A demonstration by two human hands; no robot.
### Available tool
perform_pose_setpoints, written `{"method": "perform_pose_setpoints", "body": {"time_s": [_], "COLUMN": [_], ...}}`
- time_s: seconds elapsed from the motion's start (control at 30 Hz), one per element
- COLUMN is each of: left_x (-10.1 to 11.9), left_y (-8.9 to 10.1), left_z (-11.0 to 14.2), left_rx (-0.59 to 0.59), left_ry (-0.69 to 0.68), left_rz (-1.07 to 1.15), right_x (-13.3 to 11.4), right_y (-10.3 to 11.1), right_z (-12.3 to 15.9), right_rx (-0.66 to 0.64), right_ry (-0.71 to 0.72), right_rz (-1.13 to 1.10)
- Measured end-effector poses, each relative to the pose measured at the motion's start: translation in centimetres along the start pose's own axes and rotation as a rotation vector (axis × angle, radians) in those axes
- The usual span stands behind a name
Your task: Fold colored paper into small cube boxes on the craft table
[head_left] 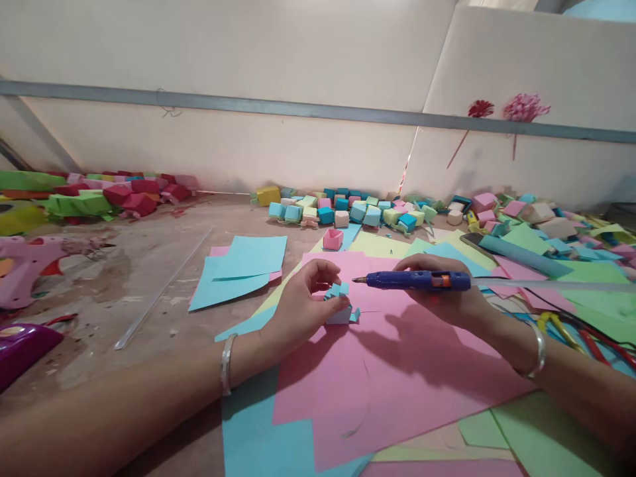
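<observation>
Between the thumb and fingers of my left hand (311,298) is a small light-blue folded paper box (338,315), its flaps sticking up and out. My right hand (442,298) is closed round a dark blue glue gun (417,281) with a clear glue stick (551,285) in its rear end. The nozzle points left and hovers close to the box, apart from it. Pink paper sheets (397,391) lie under both hands. Just beyond them stands a small open pink paper box (332,239).
Blue paper pieces (248,258) and a loose glue stick (163,288) lie left. A pink glue gun (30,265) is at the far left. Finished paper cubes (342,205) line the wall. Yellow-handled scissors (559,331) and a black cord (536,298) lie right.
</observation>
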State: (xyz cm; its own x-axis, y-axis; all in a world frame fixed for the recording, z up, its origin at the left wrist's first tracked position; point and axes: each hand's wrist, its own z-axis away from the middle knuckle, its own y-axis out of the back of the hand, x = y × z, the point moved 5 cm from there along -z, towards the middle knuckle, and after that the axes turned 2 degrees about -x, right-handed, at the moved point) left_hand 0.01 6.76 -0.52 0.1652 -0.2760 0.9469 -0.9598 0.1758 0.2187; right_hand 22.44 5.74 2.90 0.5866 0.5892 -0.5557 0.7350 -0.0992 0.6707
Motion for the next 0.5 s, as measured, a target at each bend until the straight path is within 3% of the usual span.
{"method": "perform_pose_setpoints", "body": {"time_s": [0.5], "left_x": [0.3], "left_y": [-0.3], "left_z": [0.2], "left_rx": [-0.045], "left_ry": [-0.05], "left_rz": [-0.02], "right_x": [-1.4], "right_y": [0.3], "right_z": [0.4], "right_rx": [0.005], "right_ry": [0.109], "right_rz": [0.008]}}
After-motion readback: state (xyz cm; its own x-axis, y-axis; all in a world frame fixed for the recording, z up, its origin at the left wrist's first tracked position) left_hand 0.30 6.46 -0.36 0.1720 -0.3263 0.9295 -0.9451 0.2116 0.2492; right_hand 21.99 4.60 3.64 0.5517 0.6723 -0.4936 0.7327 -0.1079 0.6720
